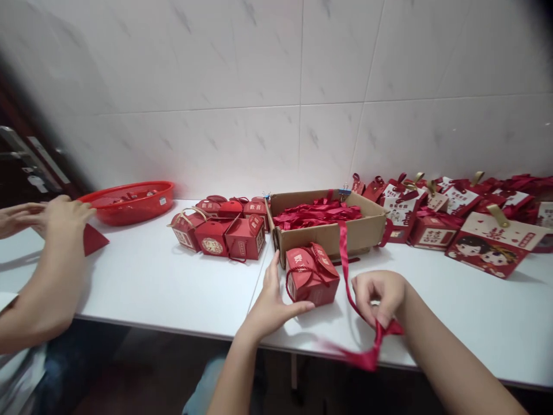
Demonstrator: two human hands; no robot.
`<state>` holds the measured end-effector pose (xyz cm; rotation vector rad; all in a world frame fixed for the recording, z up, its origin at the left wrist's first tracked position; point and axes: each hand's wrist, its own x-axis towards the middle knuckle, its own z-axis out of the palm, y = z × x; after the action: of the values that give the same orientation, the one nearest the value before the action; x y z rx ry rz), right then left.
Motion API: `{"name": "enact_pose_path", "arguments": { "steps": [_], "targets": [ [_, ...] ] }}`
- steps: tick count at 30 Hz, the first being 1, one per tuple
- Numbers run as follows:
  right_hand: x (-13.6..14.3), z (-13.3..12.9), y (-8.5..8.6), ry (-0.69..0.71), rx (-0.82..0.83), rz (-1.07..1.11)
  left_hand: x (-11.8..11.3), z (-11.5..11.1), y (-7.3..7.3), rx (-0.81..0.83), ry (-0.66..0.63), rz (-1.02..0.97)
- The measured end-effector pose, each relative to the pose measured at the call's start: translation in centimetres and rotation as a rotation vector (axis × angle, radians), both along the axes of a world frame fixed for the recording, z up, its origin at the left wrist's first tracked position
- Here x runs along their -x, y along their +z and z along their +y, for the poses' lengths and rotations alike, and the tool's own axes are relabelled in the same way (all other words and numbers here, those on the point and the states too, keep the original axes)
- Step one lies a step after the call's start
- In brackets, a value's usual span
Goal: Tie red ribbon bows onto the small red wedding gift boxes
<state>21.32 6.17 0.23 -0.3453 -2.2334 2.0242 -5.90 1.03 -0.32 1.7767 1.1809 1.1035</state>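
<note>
Right fingers (377,308) clenched on red satin ribbon (344,253); left fingers (280,294) spread, released, beside the red gift box (313,275) on the white desk (207,291).

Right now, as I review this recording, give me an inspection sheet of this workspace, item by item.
Surface: white table, a seam across it.
Things: small red box in front; carton of red ribbons behind.
Clutter: more red boxes left, decorated boxes right, red basket far left.
Hands: left hand spread beside the small red box; right hand pinches a ribbon.
Cables: nothing seen.
Surroundings: tiled wall behind; a co-worker's hands at left.
</note>
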Motion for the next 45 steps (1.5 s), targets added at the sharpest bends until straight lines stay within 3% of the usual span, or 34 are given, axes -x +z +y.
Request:
{"name": "enact_pose_path", "arguments": {
  "steps": [2, 4, 7, 10, 12, 15, 16, 17, 20, 22, 25, 30, 32, 36, 39, 45],
  "targets": [
    [-0.4, 0.0, -0.4, 0.075, 0.035, 0.059, -0.1, 0.0, 0.4, -0.064, 0.061, 0.012],
    [-0.4, -0.1, -0.6, -0.007, 0.063, 0.318, 0.0, -0.1, 1.0, -0.092, 0.087, -0.008],
    [0.4, -0.7, 0.1, -0.343, 0.035, 0.658, 0.3, 0.0, 1.9, -0.055, 0.056, -0.042],
    [1.4, -1.1, 1.4, -0.743, 0.128, 0.819, 1.0, -0.5, 2.9, -0.008, -0.067, -0.045],
    [2.0, -0.9, 2.0, -0.849, 0.252, 0.875, 1.4, -1.3, 3.9, -0.027, -0.217, 0.001],
    [2.3, -0.4, 2.2, -0.91, 0.386, 0.861, 1.3, -2.7, 5.1, -0.062, -0.507, 0.084],
    [2.4, -0.3, 2.2, -0.937, 0.417, 0.846, 1.0, -2.9, 5.2, -0.102, -0.486, 0.087],
    [2.4, -0.2, 2.1, -0.965, 0.443, 0.837, 0.5, -2.9, 5.0, -0.161, -0.394, 0.082],
    [2.8, -0.2, 2.2, -1.01, 0.482, 0.818, -1.3, -1.8, 3.4, -0.336, 0.068, 0.076],
    [3.0, -0.3, 2.4, -1.001, 0.481, 0.787, -2.2, -0.7, 2.1, -0.328, 0.188, 0.08],
    [3.2, -0.5, 2.6, -0.972, 0.443, 0.714, -2.4, 0.4, 0.9, -0.245, 0.149, 0.028],
    [3.4, -0.6, 2.5, -1.093, 0.249, 0.54, -1.0, 0.6, 0.9, -0.141, -0.05, -0.08],
    [3.6, -0.7, 2.4, -1.078, 0.17, 0.429, -0.7, 0.6, 0.7, -0.107, -0.116, -0.154],
    [4.1, -1.3, 2.6, -0.923, -0.005, 0.156, -0.7, 0.9, 0.1, -0.049, -0.101, -0.297],
    [4.3, -1.4, 2.5, -0.928, -0.177, 0.079, -0.6, 1.3, 0.0, -0.059, -0.062, -0.333],
    [4.7, -0.6, 1.6, -1.173, -0.039, 0.187, 0.1, 1.6, -0.1, -0.088, -0.058, -0.332]
  ]
}}
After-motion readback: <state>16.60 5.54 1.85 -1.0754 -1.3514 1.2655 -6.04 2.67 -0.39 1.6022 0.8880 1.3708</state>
